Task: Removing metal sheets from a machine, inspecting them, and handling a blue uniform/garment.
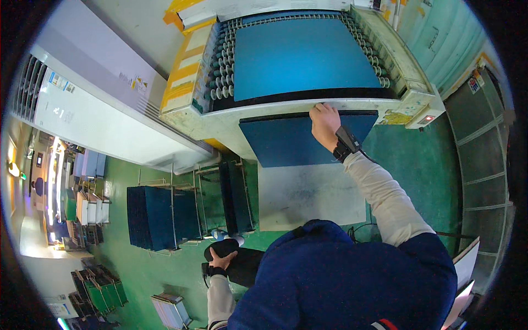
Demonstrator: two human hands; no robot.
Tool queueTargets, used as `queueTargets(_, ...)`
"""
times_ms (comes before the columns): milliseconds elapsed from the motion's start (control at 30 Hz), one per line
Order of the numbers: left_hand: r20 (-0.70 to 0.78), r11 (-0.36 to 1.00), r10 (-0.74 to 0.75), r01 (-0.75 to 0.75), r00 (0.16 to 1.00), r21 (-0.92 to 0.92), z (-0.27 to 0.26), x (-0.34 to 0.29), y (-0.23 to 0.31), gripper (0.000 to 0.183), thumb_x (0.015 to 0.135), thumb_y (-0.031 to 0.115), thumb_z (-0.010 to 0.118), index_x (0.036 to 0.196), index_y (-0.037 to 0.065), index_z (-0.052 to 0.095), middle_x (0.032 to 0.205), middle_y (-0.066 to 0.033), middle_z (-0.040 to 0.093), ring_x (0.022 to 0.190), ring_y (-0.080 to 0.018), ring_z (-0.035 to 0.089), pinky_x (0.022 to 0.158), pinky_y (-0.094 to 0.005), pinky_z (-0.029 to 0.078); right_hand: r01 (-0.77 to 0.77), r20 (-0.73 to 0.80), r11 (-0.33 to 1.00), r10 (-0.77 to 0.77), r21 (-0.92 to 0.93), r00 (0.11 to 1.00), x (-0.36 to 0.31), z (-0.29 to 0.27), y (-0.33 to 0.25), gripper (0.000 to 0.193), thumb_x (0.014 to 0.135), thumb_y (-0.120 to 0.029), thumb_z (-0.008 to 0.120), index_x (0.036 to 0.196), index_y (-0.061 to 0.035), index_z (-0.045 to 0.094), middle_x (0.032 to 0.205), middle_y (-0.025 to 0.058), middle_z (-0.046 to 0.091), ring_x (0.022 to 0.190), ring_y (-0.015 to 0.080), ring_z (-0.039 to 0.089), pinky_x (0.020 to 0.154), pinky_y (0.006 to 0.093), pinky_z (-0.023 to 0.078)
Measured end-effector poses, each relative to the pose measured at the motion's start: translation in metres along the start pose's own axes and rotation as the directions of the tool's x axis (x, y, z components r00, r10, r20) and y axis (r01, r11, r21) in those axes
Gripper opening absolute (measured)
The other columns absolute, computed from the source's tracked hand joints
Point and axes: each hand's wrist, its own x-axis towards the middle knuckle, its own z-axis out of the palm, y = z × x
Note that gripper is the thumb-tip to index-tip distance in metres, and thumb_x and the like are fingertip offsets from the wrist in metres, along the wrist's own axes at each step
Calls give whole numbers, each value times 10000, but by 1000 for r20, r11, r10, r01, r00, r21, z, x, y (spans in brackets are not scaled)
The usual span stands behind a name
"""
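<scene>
My right hand [325,124] is closed at the top edge of a dark blue flat panel [280,143], just below the front lip of a roller conveyor machine [407,91]. The panel leans upright against the machine's front, over a pale board [308,192]; its thick upper edge may be more than one sheet. On the conveyor rollers lies a brighter blue sheet [302,58]. Lower left, my left hand [223,258] rests on my dark-clothed knee, with thumb and fingers apart and nothing visible in it. Both wrists wear black bands.
To the left, wire racks hold a stack of dark blue panels [151,217] and a few more panels [228,198]. A large white cabinet unit [104,121] stands beyond them. At right is a grey framed panel [484,170]. Another small rack [171,311] stands on the green floor behind.
</scene>
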Motion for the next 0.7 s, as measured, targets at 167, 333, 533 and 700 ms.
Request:
queueTargets(167, -18, 1000, 4, -4, 1000, -16, 4, 3, -4, 1504, 449, 751, 837, 1586, 218, 9, 1516, -341, 290, 1387, -459, 361, 1133, -492, 343, 5, 30, 998, -7, 63, 1000, -7, -9, -4, 83, 765, -32, 633, 784, -90, 577, 864, 86, 567, 879, 316, 569, 722, 451, 443)
queueTargets(333, -33, 1000, 8, -9, 999, -21, 3, 2, -8, 1497, 450, 740, 841, 1587, 214, 22, 1520, -327, 297, 1385, -459, 364, 1131, -492, 347, 0, 22, 994, -3, 111, 1000, -12, -21, -13, 103, 779, -59, 656, 800, -83, 557, 863, 94, 551, 884, 331, 551, 723, 450, 437)
queueTargets(533, -14, 997, 52, -52, 999, -57, 8, 9, -13, 1492, 442, 710, 867, 1587, 254, 26, 1500, -360, 292, 1365, -486, 378, 1113, -517, 360, -14, 66, 991, 5, 133, 998, -21, -24, -11, 144, 764, -58, 669, 805, -84, 533, 858, 106, 545, 889, 335, 545, 722, 457, 434)
queueTargets(700, -17, 997, 29, -31, 999, -69, 24, 29, -45, 1505, 437, 653, 906, 1587, 276, 12, 1490, -379, 280, 1338, -501, 399, 1095, -522, 375, 22, 182, 986, -53, 167, 982, -20, -21, -23, 129, 751, -98, 698, 807, -86, 582, 889, 93, 576, 897, 321, 559, 711, 469, 454)
